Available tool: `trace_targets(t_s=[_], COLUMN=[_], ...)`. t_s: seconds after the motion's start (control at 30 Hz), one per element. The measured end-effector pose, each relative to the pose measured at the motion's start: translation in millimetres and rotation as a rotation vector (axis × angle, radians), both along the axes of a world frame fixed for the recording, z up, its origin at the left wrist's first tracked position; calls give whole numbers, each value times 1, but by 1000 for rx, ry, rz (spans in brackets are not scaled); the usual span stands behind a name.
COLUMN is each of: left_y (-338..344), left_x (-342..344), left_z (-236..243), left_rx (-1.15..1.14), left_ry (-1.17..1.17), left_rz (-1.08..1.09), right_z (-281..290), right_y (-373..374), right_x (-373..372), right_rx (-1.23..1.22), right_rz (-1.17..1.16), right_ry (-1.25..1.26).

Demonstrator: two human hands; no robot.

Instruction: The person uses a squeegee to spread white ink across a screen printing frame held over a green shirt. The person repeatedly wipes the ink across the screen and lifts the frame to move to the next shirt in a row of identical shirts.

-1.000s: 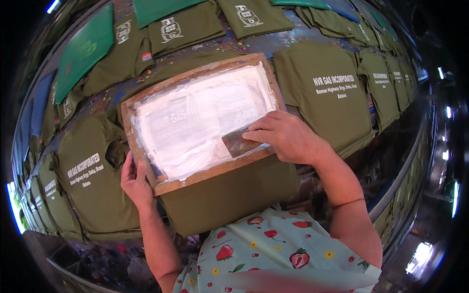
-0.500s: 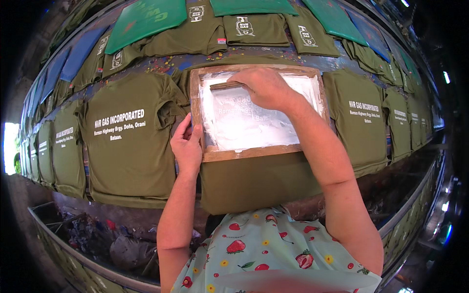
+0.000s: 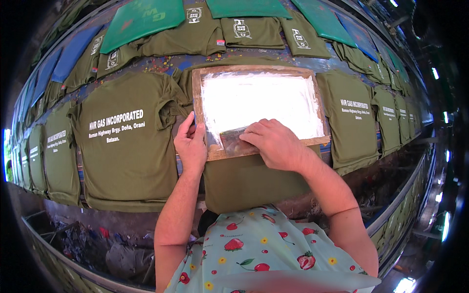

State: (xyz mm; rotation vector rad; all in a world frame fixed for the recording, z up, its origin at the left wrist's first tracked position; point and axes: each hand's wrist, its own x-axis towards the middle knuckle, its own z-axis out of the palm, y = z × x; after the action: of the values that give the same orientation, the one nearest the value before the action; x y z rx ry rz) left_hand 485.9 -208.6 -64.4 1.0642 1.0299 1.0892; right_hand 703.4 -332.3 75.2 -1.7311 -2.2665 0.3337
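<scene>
On screen frame [image 3: 207,110], right hand [image 3: 273,144] gripping squeegee [image 3: 233,138]

Left of the left hand [image 3: 191,146] lies an olive-green shirt [image 3: 124,141] spread flat on the desk [image 3: 161,63], white lettering across its chest. Further left, a row of like shirts [image 3: 58,151] curves away toward the picture's rim. Right of the right hand [image 3: 273,144] another printed olive shirt [image 3: 349,122] lies flat, with more of the same [image 3: 388,110] beyond it. Above both hands, across the far side of the desk, smaller folded olive shirts [image 3: 249,31] carry white emblems, and green boards [image 3: 144,19] and blue boards [image 3: 73,53] rest partly over them. Below the hands, under the desk's edge, dark clutter [image 3: 93,239] sits on the floor.
</scene>
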Motion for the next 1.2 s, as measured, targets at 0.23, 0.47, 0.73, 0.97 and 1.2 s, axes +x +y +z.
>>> trace_targets(t_s=[0.23, 0.47, 0.73, 0.97, 1.2], left_y=[1, -2, -4, -5, -4], left_x=[0, 1, 2, 3, 2], left_z=[4, 12, 20, 25, 23], left_rx=[-24, -74, -85, -82, -64], left_ry=[-14, 25, -2, 71, 73], left_rz=[7, 28, 46, 61, 60], right_z=[9, -8, -1, 9, 10], right_y=[83, 141, 156, 137, 82], right_x=[56, 73, 66, 106, 182], right_rx=[-120, -97, -128, -158, -135], right_rz=[-7, -141, 273, 433, 359], right_ry=[31, -91, -33, -183, -89])
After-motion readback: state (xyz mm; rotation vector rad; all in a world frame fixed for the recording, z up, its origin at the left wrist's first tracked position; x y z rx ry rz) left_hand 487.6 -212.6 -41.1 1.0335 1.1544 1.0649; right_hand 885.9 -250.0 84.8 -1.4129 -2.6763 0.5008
